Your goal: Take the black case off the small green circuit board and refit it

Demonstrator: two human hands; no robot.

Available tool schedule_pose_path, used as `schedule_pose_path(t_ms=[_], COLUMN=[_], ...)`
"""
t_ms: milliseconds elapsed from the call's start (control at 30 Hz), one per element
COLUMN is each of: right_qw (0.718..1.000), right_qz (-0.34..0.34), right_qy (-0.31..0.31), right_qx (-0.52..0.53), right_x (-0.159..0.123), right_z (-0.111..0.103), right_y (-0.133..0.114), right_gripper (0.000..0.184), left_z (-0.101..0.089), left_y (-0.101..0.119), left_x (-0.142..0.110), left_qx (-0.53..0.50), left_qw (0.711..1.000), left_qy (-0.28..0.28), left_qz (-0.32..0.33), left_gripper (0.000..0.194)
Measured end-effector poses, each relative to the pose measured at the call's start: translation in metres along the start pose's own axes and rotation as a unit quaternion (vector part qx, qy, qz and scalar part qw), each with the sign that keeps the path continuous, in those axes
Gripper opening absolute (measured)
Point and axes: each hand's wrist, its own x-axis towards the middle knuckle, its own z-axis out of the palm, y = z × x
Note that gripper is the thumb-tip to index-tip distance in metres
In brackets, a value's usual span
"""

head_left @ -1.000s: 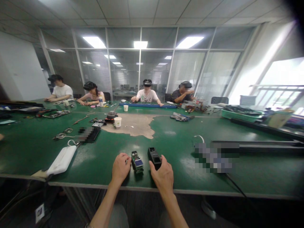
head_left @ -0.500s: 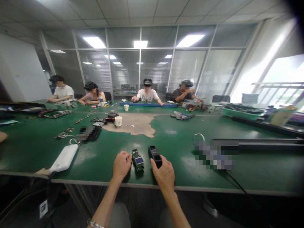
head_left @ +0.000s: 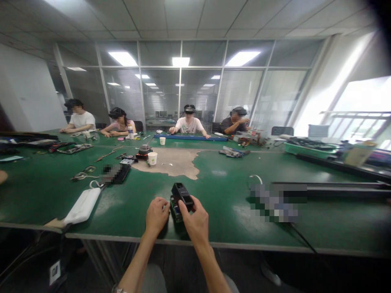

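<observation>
In the head view, a black plastic housing [head_left: 182,193] with cut-out windows is held by my right hand [head_left: 195,219], thumb on its near side and fingers around its right side. It is tilted over a small green circuit board [head_left: 175,212] on the table, covering much of the board. A bit of the board's blue display shows beneath it. My left hand [head_left: 157,215] rests on the table just left of the board, its fingers curled and closed at the board's edge. Whether anything is between those fingertips is hidden.
The green table [head_left: 222,197] has a worn tan patch. Around it lie a white power bank [head_left: 82,205], a paper cup [head_left: 152,158], glasses [head_left: 87,171], pliers [head_left: 233,151] and a long black rail [head_left: 332,187]. Several people sit along the far side.
My right hand has moved left with the black housing, from beside the circuit board to over it. My left hand has stayed nearly in place beside the board.
</observation>
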Motion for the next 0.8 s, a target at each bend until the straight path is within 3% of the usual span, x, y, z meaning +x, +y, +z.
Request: schedule_pose_path(t_ms=[400, 567, 800], right_qw=[0.981, 0.974, 0.968], right_qz=[0.008, -0.002, -0.027], right_qy=[-0.029, -0.025, -0.017], right_qx=[-0.193, -0.225, -0.25], right_x=[-0.011, -0.021, -0.031], right_z=[0.012, 0.018, 0.024], right_y=[-0.013, -0.005, 0.009], right_gripper=[0.041, 0.047, 0.041], left_z=[-0.001, -0.001, -0.001], left_y=[0.0, -0.001, 0.0], left_x=[0.0, -0.001, 0.0], left_qx=[-0.007, -0.008, -0.009], left_qw=[1.0, 1.0, 1.0], left_qy=[-0.002, -0.006, -0.006], left_qz=[0.0, 0.002, 0.005], left_gripper=[0.025, 0.026, 0.026])
